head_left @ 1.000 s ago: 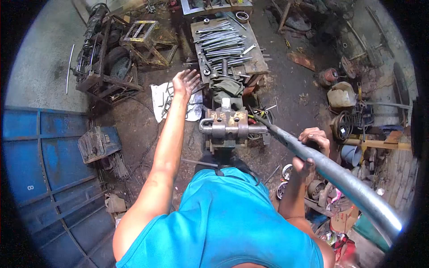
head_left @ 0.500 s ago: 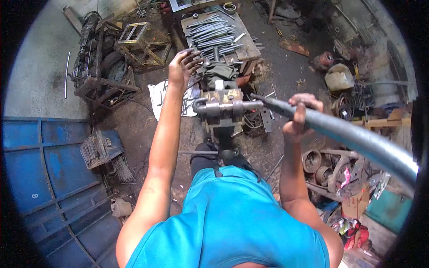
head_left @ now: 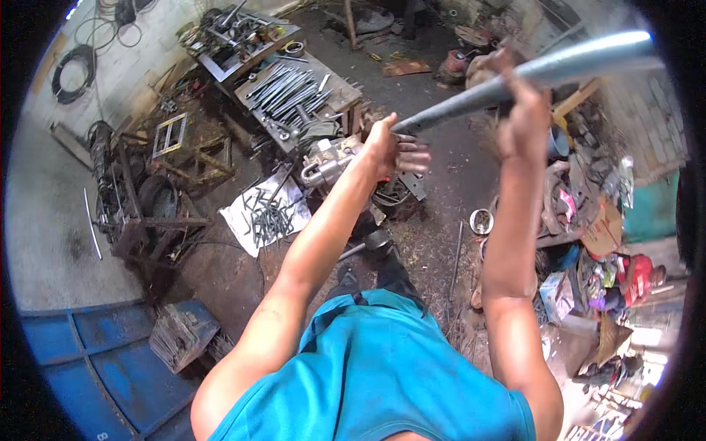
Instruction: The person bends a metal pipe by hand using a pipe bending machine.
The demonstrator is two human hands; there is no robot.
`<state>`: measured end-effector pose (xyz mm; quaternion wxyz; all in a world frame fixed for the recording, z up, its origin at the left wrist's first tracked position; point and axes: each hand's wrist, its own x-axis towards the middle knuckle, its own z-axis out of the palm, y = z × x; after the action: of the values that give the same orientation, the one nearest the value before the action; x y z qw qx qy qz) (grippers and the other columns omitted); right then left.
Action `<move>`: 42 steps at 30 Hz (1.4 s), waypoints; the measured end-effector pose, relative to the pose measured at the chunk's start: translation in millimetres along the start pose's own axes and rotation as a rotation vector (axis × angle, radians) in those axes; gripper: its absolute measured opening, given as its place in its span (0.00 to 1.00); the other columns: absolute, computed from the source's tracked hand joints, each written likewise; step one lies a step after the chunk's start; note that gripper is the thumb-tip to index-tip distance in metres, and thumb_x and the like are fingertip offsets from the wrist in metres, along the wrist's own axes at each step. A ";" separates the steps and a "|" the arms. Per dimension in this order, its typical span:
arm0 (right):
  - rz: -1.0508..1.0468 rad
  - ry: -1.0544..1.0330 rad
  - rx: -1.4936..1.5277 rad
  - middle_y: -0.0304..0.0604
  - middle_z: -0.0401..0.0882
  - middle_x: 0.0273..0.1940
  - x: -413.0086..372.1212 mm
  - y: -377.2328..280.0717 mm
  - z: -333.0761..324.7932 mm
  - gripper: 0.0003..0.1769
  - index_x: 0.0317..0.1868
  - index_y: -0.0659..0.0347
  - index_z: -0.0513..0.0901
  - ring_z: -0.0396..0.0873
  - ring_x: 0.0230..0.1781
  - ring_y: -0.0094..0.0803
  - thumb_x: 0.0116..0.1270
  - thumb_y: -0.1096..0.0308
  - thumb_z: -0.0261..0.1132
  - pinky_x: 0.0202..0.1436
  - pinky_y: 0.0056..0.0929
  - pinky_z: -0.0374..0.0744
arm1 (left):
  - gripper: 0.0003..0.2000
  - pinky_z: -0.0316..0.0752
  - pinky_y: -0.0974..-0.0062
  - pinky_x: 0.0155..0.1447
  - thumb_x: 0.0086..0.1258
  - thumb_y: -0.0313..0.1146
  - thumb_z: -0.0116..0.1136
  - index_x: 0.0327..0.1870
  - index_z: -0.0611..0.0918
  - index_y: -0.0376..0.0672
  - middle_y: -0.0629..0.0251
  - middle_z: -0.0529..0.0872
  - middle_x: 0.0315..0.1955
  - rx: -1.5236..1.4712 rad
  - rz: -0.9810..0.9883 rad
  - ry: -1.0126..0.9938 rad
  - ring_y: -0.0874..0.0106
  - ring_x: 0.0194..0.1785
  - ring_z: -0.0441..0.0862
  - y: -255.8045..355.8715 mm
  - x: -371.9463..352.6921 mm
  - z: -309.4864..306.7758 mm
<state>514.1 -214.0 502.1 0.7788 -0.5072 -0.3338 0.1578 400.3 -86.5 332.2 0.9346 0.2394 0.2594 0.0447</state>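
Observation:
A long grey metal pipe [head_left: 471, 98] slants up to the right, its narrower end near the metal fixture on the bench. My right hand [head_left: 523, 110], blurred by motion, is wrapped round the pipe partway along. At the narrower end is my left hand [head_left: 393, 151], thumb above and fingers stretched out below, with the pipe's end between them. Partly hidden behind my left wrist is the metal fixture [head_left: 321, 169] with its hooked bar. Many straight metal rods [head_left: 288, 92] lie piled on the workbench [head_left: 340, 82] beyond it.
Bent dark rods [head_left: 268, 213] lie on a white sheet [head_left: 239, 209] on the floor to the left. A blue metal panel [head_left: 59, 345] stands at lower left. Scrap and a cardboard box [head_left: 604, 228] fill the right side, where a person in red [head_left: 638, 279] is visible.
My view has turned to the right. The pipe's far end has swung upward in view with my right hand. My left hand has come from beside the bench to the pipe's narrower end.

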 end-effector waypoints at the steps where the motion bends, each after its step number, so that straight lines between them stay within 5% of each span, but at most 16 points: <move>1: 0.047 0.091 0.010 0.45 0.82 0.42 0.6 -29.7 -1.5 0.12 0.48 0.68 0.81 0.79 0.43 0.29 0.65 0.75 0.65 0.46 0.28 0.77 | 0.33 0.72 0.36 0.56 0.75 0.58 0.28 0.65 0.60 0.34 0.36 0.71 0.56 -0.100 0.015 -0.054 0.39 0.58 0.72 -5.8 5.3 0.4; 5: -0.121 0.009 0.086 0.54 0.82 0.46 4.2 -86.3 -35.8 0.17 0.51 0.73 0.78 0.79 0.50 0.39 0.66 0.70 0.64 0.60 0.36 0.73 | 0.31 0.62 0.34 0.65 0.76 0.56 0.31 0.66 0.59 0.36 0.34 0.68 0.57 -0.370 0.097 -0.115 0.37 0.61 0.68 -26.6 30.6 13.5; 7: -0.482 0.051 -0.271 0.51 0.82 0.44 -16.5 -113.7 -74.5 0.12 0.46 0.74 0.81 0.81 0.44 0.34 0.66 0.75 0.63 0.49 0.32 0.79 | 0.28 0.63 0.36 0.66 0.76 0.51 0.36 0.64 0.61 0.34 0.36 0.69 0.56 -0.475 0.110 -0.088 0.41 0.61 0.69 -34.1 34.0 27.6; 9: -0.437 0.197 -0.040 0.53 0.80 0.47 -63.7 -143.3 -86.9 0.17 0.50 0.74 0.77 0.79 0.47 0.44 0.67 0.69 0.61 0.57 0.45 0.75 | 0.24 0.65 0.38 0.64 0.75 0.45 0.42 0.61 0.63 0.33 0.39 0.70 0.55 -0.634 0.192 0.057 0.47 0.61 0.70 -43.7 39.8 29.3; 15: -0.478 0.786 0.236 0.51 0.79 0.49 -211.8 -108.5 -174.5 0.19 0.53 0.69 0.76 0.80 0.45 0.41 0.66 0.65 0.63 0.57 0.45 0.78 | 0.19 0.65 0.46 0.66 0.70 0.39 0.52 0.53 0.65 0.35 0.47 0.74 0.50 -0.606 0.195 0.083 0.54 0.57 0.73 -87.9 42.8 20.0; 19: 0.143 1.140 0.228 0.44 0.78 0.43 -333.6 -18.2 -267.1 0.16 0.46 0.62 0.77 0.77 0.46 0.34 0.65 0.58 0.65 0.51 0.40 0.77 | 0.10 0.76 0.57 0.46 0.69 0.41 0.50 0.37 0.70 0.44 0.61 0.75 0.30 -0.479 0.295 0.227 0.62 0.36 0.76 -124.0 67.8 4.4; 21: 0.540 1.280 0.563 0.42 0.78 0.40 -365.9 29.1 -295.3 0.14 0.44 0.58 0.78 0.77 0.43 0.34 0.64 0.59 0.65 0.51 0.42 0.76 | 0.12 0.76 0.61 0.37 0.70 0.43 0.52 0.34 0.70 0.45 0.65 0.72 0.23 -0.392 0.288 0.312 0.66 0.28 0.74 -140.4 72.7 2.4; 24: 0.740 1.391 0.681 0.41 0.78 0.40 -407.4 171.3 -361.4 0.12 0.42 0.56 0.78 0.77 0.42 0.35 0.63 0.59 0.65 0.49 0.46 0.75 | 0.14 0.74 0.64 0.36 0.69 0.47 0.55 0.34 0.73 0.46 0.66 0.73 0.24 -0.116 0.345 0.428 0.67 0.28 0.74 -160.9 92.1 -14.5; 27: 0.965 1.350 0.934 0.44 0.77 0.40 -427.5 301.4 -392.3 0.11 0.41 0.57 0.77 0.76 0.40 0.38 0.63 0.60 0.63 0.47 0.46 0.76 | 0.17 0.72 0.63 0.34 0.70 0.48 0.55 0.42 0.74 0.40 0.64 0.77 0.27 0.361 0.505 0.863 0.69 0.29 0.76 -176.0 106.6 -16.7; 29: 1.130 1.380 0.854 0.46 0.77 0.36 -417.8 361.0 -390.5 0.12 0.39 0.60 0.76 0.76 0.40 0.38 0.67 0.59 0.59 0.43 0.40 0.76 | 0.18 0.74 0.57 0.33 0.73 0.50 0.51 0.48 0.70 0.43 0.65 0.77 0.29 0.438 0.520 0.765 0.66 0.27 0.78 -178.3 133.8 -52.9; 32: 1.211 1.396 0.693 0.46 0.74 0.39 -394.3 427.8 -359.8 0.13 0.45 0.58 0.72 0.76 0.38 0.41 0.66 0.61 0.59 0.39 0.48 0.77 | 0.16 0.75 0.69 0.30 0.74 0.47 0.51 0.46 0.70 0.42 0.65 0.77 0.29 0.588 0.560 0.866 0.69 0.26 0.77 -182.2 155.3 -91.3; 34: 1.223 1.172 0.764 0.48 0.74 0.38 -405.8 521.4 -359.5 0.13 0.45 0.59 0.71 0.77 0.32 0.42 0.65 0.61 0.60 0.28 0.42 0.77 | 0.15 0.76 0.70 0.31 0.74 0.45 0.51 0.48 0.70 0.42 0.66 0.76 0.29 0.588 0.599 0.861 0.73 0.27 0.76 -183.2 160.0 -102.2; 35: 1.225 1.177 0.676 0.49 0.75 0.37 -382.4 532.3 -339.2 0.11 0.42 0.59 0.73 0.77 0.31 0.42 0.64 0.63 0.59 0.25 0.39 0.77 | 0.15 0.76 0.70 0.31 0.75 0.43 0.51 0.49 0.70 0.41 0.66 0.76 0.29 0.545 0.641 0.849 0.74 0.28 0.76 -181.9 153.0 -83.9; 37: 1.255 0.746 0.530 0.49 0.78 0.32 -346.3 514.0 -303.3 0.06 0.36 0.59 0.78 0.79 0.29 0.39 0.61 0.67 0.60 0.20 0.34 0.75 | 0.13 0.75 0.75 0.34 0.76 0.40 0.50 0.51 0.70 0.42 0.68 0.76 0.28 0.537 0.629 0.851 0.76 0.28 0.75 -179.2 143.9 -68.1; 39: 1.362 0.461 -0.062 0.47 0.80 0.29 -283.8 463.6 -255.9 0.09 0.37 0.61 0.82 0.80 0.31 0.37 0.61 0.67 0.59 0.27 0.34 0.78 | 0.11 0.74 0.75 0.35 0.76 0.39 0.50 0.50 0.71 0.42 0.68 0.76 0.29 0.642 0.754 0.791 0.77 0.29 0.76 -177.3 152.8 -88.3; 42: 0.838 -0.019 -0.453 0.45 0.81 0.44 -232.9 471.1 -217.8 0.22 0.53 0.56 0.79 0.79 0.43 0.37 0.56 0.70 0.65 0.42 0.36 0.78 | 0.10 0.71 0.72 0.37 0.74 0.37 0.54 0.46 0.71 0.40 0.66 0.77 0.28 0.839 1.012 0.846 0.72 0.31 0.75 -171.2 177.9 -127.7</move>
<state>536.4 -293.9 -60.7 0.5147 -0.7537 -0.1334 0.3862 481.9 -146.3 73.3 0.4537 0.6244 0.4481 0.4511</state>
